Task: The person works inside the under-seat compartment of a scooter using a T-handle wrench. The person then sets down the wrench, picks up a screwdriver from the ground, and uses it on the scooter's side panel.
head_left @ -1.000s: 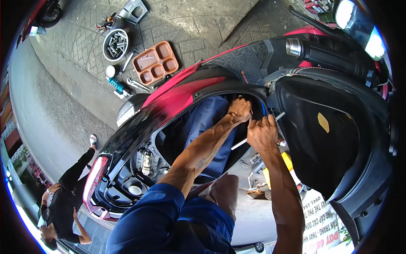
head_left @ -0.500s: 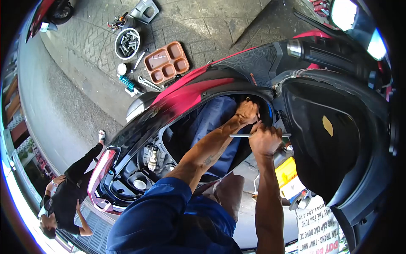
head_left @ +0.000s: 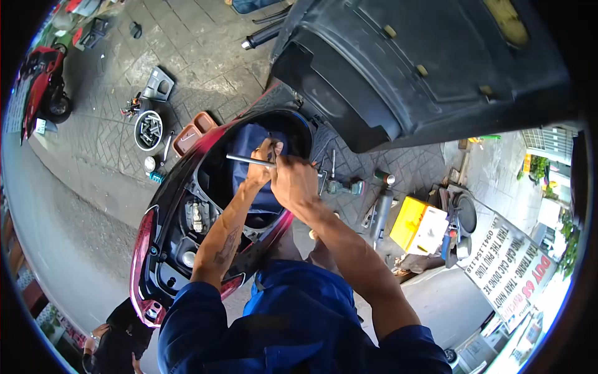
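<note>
A scooter [head_left: 163, 212] stands with its seat [head_left: 386, 68] tipped up, and its under-seat compartment [head_left: 215, 165] holds a folded dark blue cloth or bag [head_left: 246, 187]. My right hand [head_left: 295, 182] is closed around a straight metal bar [head_left: 240, 158], which sticks out to the left across my left hand. Over the blue bundle, my left hand [head_left: 265, 159] has its fingers curled, touching or nearly touching the right. What the left fingers hold is hidden. Whether the bar belongs to a T-handle wrench cannot be told.
On the paving beyond the scooter are a bucket of metal parts [head_left: 149, 131], a brown compartment tray [head_left: 194, 134] and a grey plastic stand [head_left: 158, 84]. To the right lie a power drill [head_left: 346, 187], a spray can [head_left: 384, 177] and a yellow-and-white box [head_left: 418, 225]. Another person [head_left: 124, 340] stands at lower left.
My view has swung to the right, showing the seat's underside and the tools there. My hands have come closer together over the blue bundle, the right still gripping the bar, which is now slightly tilted.
</note>
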`<action>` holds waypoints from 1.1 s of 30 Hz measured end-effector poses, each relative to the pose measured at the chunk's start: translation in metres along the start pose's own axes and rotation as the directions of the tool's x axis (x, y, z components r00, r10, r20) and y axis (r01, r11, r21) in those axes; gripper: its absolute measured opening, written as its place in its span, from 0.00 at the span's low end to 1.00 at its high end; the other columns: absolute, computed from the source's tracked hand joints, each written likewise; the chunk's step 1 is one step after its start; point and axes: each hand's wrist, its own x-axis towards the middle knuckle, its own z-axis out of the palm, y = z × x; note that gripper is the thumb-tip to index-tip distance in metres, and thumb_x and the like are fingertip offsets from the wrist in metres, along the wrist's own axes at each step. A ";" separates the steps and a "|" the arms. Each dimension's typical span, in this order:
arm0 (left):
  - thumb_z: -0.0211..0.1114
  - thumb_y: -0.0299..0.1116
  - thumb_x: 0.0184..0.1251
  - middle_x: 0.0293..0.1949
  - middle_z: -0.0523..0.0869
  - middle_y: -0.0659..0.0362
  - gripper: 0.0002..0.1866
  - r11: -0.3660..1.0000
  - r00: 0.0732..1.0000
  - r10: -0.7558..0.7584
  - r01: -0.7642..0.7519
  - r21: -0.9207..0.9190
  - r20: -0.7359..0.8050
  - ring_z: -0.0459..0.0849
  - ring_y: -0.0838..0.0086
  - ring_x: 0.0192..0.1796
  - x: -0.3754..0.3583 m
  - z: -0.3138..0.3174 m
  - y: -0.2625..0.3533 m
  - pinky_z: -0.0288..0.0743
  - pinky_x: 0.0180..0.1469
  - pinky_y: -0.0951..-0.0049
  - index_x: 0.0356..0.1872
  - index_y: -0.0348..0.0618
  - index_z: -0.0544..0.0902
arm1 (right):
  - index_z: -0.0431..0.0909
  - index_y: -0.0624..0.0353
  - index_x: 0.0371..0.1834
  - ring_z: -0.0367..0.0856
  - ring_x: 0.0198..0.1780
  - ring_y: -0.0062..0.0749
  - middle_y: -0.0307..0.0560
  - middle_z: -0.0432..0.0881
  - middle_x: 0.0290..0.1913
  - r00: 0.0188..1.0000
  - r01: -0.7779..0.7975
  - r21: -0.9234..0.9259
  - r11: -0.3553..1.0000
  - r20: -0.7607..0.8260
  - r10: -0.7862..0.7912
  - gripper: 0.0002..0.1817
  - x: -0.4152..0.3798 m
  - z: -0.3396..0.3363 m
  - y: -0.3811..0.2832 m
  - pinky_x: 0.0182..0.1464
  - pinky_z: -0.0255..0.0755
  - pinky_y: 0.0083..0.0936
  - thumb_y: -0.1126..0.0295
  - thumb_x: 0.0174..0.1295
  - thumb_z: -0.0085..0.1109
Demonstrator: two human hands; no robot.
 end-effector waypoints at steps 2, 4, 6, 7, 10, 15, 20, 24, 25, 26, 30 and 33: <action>0.66 0.37 0.63 0.27 0.82 0.46 0.12 0.979 0.992 0.095 -0.077 0.186 -0.087 0.82 0.49 0.35 -0.037 0.000 0.022 0.74 0.41 0.59 0.41 0.39 0.80 | 0.75 0.59 0.26 0.80 0.26 0.46 0.49 0.79 0.23 0.996 -0.077 0.329 0.941 -0.019 0.088 0.10 -0.062 -0.020 -0.003 0.29 0.70 0.40 0.66 0.58 0.62; 0.69 0.37 0.59 0.29 0.82 0.49 0.14 0.944 0.995 0.087 -0.068 0.323 -0.045 0.80 0.52 0.37 -0.080 0.004 0.061 0.72 0.43 0.60 0.39 0.39 0.80 | 0.74 0.59 0.24 0.78 0.24 0.46 0.50 0.77 0.21 0.984 -0.151 0.494 0.856 -0.004 0.176 0.11 -0.127 -0.040 0.007 0.26 0.68 0.39 0.66 0.57 0.65; 0.73 0.37 0.54 0.31 0.81 0.51 0.15 0.884 0.996 0.083 -0.066 0.462 -0.017 0.78 0.54 0.38 -0.121 0.015 0.087 0.71 0.46 0.61 0.37 0.39 0.81 | 0.72 0.61 0.19 0.72 0.18 0.41 0.48 0.71 0.15 0.960 -0.246 0.650 0.719 0.062 0.272 0.17 -0.186 -0.058 0.026 0.22 0.63 0.36 0.65 0.58 0.67; 0.74 0.37 0.52 0.31 0.81 0.52 0.15 0.848 0.987 0.162 -0.142 0.511 0.005 0.78 0.54 0.39 -0.142 0.024 0.098 0.71 0.45 0.61 0.35 0.40 0.81 | 0.72 0.61 0.19 0.72 0.18 0.41 0.48 0.71 0.15 0.959 -0.249 0.657 0.712 0.065 0.275 0.17 -0.216 -0.057 0.041 0.22 0.63 0.36 0.65 0.58 0.67; 0.75 0.37 0.47 0.33 0.81 0.53 0.15 0.741 0.948 0.311 -0.284 0.609 0.064 0.78 0.55 0.40 -0.206 0.061 0.123 0.70 0.43 0.60 0.32 0.41 0.82 | 0.71 0.61 0.15 0.68 0.15 0.35 0.47 0.69 0.13 0.939 -0.197 0.728 0.657 -0.053 0.341 0.20 -0.292 -0.057 0.092 0.21 0.60 0.33 0.65 0.58 0.68; 0.77 0.37 0.42 0.34 0.81 0.55 0.14 0.731 0.970 0.165 -0.244 0.638 0.181 0.79 0.56 0.41 -0.315 0.145 0.123 0.73 0.43 0.61 0.27 0.41 0.82 | 0.71 0.64 0.16 0.65 0.16 0.26 0.46 0.68 0.13 0.901 -0.344 0.680 0.648 0.046 0.430 0.20 -0.374 -0.075 0.166 0.20 0.58 0.28 0.65 0.60 0.66; 0.75 0.44 0.51 0.27 0.84 0.51 0.18 0.809 0.918 -0.344 0.183 0.558 0.197 0.85 0.51 0.33 -0.399 0.228 0.087 0.78 0.36 0.57 0.26 0.39 0.81 | 0.70 0.67 0.16 0.65 0.15 0.30 0.50 0.67 0.12 0.802 -0.562 0.579 0.591 0.207 0.560 0.24 -0.434 -0.040 0.241 0.20 0.59 0.31 0.60 0.63 0.63; 0.71 0.50 0.56 0.27 0.85 0.49 0.20 0.724 0.812 -0.541 0.315 0.614 0.221 0.85 0.50 0.32 -0.417 0.249 0.081 0.79 0.35 0.56 0.26 0.42 0.81 | 0.73 0.67 0.18 0.73 0.17 0.46 0.56 0.73 0.15 0.788 -0.615 0.415 0.670 0.328 0.521 0.22 -0.479 0.011 0.285 0.23 0.64 0.37 0.59 0.61 0.63; 0.69 0.51 0.57 0.27 0.86 0.49 0.20 0.690 0.765 -0.601 0.350 0.634 0.231 0.85 0.50 0.32 -0.418 0.252 0.075 0.79 0.36 0.56 0.26 0.43 0.82 | 0.75 0.66 0.20 0.76 0.21 0.50 0.58 0.76 0.18 0.748 -0.655 0.350 0.670 0.426 0.508 0.21 -0.493 0.027 0.292 0.25 0.68 0.39 0.58 0.60 0.63; 0.69 0.51 0.57 0.27 0.86 0.49 0.20 0.680 0.758 -0.610 0.350 0.644 0.232 0.85 0.50 0.32 -0.422 0.256 0.061 0.79 0.36 0.56 0.26 0.43 0.82 | 0.77 0.66 0.22 0.79 0.25 0.53 0.59 0.78 0.21 0.699 -0.684 0.282 0.673 0.517 0.494 0.21 -0.502 0.044 0.298 0.27 0.71 0.40 0.56 0.60 0.62; 0.70 0.53 0.56 0.24 0.84 0.47 0.21 0.556 0.637 -0.727 0.327 0.764 0.256 0.84 0.48 0.30 -0.440 0.266 -0.018 0.78 0.34 0.54 0.24 0.43 0.80 | 0.79 0.65 0.24 0.83 0.31 0.56 0.61 0.81 0.25 0.552 -0.775 0.187 0.603 0.664 0.504 0.21 -0.525 0.129 0.316 0.32 0.74 0.41 0.54 0.60 0.60; 0.71 0.53 0.56 0.20 0.82 0.49 0.24 0.463 0.543 -0.812 0.380 0.801 0.212 0.83 0.51 0.27 -0.455 0.276 -0.084 0.74 0.30 0.57 0.23 0.39 0.80 | 0.80 0.65 0.24 0.83 0.32 0.55 0.61 0.81 0.26 0.484 -0.818 0.172 0.548 0.721 0.497 0.22 -0.522 0.189 0.324 0.34 0.75 0.39 0.54 0.61 0.59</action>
